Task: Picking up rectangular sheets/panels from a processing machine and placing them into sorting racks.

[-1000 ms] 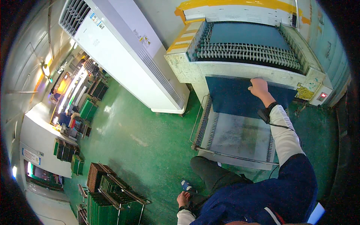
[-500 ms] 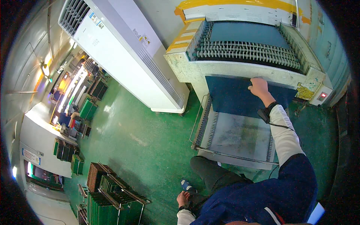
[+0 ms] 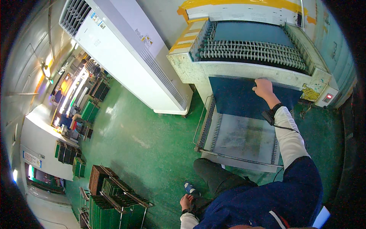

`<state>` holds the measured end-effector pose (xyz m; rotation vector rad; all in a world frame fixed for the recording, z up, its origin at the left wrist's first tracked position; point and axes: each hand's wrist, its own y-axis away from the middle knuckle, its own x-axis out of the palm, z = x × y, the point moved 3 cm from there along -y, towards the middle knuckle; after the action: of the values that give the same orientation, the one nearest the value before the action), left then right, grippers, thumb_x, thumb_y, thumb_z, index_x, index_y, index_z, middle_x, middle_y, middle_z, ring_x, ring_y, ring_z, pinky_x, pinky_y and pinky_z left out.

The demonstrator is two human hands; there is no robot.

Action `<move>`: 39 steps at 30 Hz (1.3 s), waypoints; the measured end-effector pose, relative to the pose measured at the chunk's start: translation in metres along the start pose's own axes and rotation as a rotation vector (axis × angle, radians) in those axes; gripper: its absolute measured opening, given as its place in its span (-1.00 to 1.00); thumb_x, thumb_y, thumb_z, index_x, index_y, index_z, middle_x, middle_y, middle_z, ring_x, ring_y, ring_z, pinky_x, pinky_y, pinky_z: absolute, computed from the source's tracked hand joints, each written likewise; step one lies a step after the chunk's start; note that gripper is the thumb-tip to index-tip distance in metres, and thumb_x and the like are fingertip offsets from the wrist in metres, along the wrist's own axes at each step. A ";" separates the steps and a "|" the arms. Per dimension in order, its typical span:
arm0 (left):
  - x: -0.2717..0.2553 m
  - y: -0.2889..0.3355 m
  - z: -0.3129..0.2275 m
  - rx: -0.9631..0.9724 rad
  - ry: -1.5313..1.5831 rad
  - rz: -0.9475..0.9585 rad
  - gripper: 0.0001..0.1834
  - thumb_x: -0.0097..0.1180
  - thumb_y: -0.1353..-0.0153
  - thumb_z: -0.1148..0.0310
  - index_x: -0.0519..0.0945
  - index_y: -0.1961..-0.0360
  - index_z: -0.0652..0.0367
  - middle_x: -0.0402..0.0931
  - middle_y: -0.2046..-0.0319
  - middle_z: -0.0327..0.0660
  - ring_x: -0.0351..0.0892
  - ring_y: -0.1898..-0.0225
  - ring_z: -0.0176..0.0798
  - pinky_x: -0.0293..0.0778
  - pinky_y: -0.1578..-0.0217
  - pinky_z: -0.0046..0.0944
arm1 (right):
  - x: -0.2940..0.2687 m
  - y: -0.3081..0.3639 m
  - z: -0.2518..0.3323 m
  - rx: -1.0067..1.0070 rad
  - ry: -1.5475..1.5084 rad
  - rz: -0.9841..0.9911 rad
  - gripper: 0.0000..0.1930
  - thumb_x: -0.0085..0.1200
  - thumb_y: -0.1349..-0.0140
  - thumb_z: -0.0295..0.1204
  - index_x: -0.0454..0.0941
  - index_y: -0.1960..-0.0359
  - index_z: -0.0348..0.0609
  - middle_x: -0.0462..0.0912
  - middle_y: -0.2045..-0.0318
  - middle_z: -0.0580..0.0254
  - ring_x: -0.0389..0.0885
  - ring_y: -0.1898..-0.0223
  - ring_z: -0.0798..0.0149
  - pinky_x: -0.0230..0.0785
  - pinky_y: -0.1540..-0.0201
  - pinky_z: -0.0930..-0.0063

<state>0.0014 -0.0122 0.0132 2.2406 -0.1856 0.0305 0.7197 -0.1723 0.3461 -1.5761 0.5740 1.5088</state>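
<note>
Panel (image 3: 232, 97) at the right hand (image 3: 264, 89), machine just above

Dark blue panel, right of centre, upper half of frame; long axis runs roughly left to right. From the right fingers it spreads mostly left and down, with a shorter stretch right, behind the wrist. Right hand nearer: fingers curled into a fist at the upper edge; cannot tell whether they pinch it. Left hand (image 3: 186, 202) lower centre, well apart, fingers loosely bent; nothing seen in it.

Around: machine front (image 3: 251, 71) closes off the space above the fist; rollers (image 3: 253, 51) and a second blue panel (image 3: 251, 34) beyond. Slotted rack (image 3: 206, 128) below, its front bar (image 3: 238, 157) between panel and body. White cabinet (image 3: 129, 65) upper left.
</note>
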 end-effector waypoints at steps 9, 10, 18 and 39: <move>0.000 -0.001 0.001 0.002 0.002 0.009 -0.78 0.01 -0.29 0.27 0.43 0.25 0.24 0.56 0.38 -0.07 0.58 0.45 -0.17 0.50 0.48 -0.34 | 0.002 -0.001 0.000 0.000 -0.006 0.003 -0.70 0.23 -0.01 -0.21 0.56 0.33 -0.15 0.62 0.34 0.03 0.58 0.19 -0.03 0.39 0.17 0.09; 0.000 -0.001 0.001 0.000 0.011 0.009 -0.78 0.01 -0.29 0.27 0.43 0.25 0.24 0.55 0.39 -0.07 0.58 0.45 -0.17 0.51 0.48 -0.34 | 0.003 -0.001 0.000 -0.001 -0.006 -0.002 -0.70 0.23 -0.01 -0.21 0.56 0.33 -0.15 0.62 0.34 0.03 0.58 0.19 -0.03 0.39 0.17 0.09; 0.002 0.000 0.001 0.019 0.006 -0.005 -0.77 0.02 -0.27 0.29 0.42 0.23 0.27 0.56 0.32 0.01 0.61 0.38 -0.11 0.57 0.41 -0.25 | -0.003 0.001 0.001 0.011 -0.003 0.018 -0.70 0.23 -0.01 -0.22 0.57 0.34 -0.17 0.63 0.34 0.02 0.58 0.19 -0.03 0.39 0.16 0.09; -0.003 -0.004 0.004 0.034 0.037 -0.025 -0.68 0.03 -0.26 0.36 0.42 0.09 0.42 0.57 0.29 0.08 0.64 0.41 -0.02 0.60 0.43 -0.22 | 0.003 -0.001 0.000 -0.011 -0.012 -0.046 -0.72 0.26 0.03 -0.22 0.59 0.39 -0.15 0.64 0.37 0.02 0.61 0.24 -0.03 0.43 0.18 0.09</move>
<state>-0.0008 -0.0124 0.0079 2.2738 -0.1380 0.0624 0.7212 -0.1712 0.3439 -1.5768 0.5203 1.4886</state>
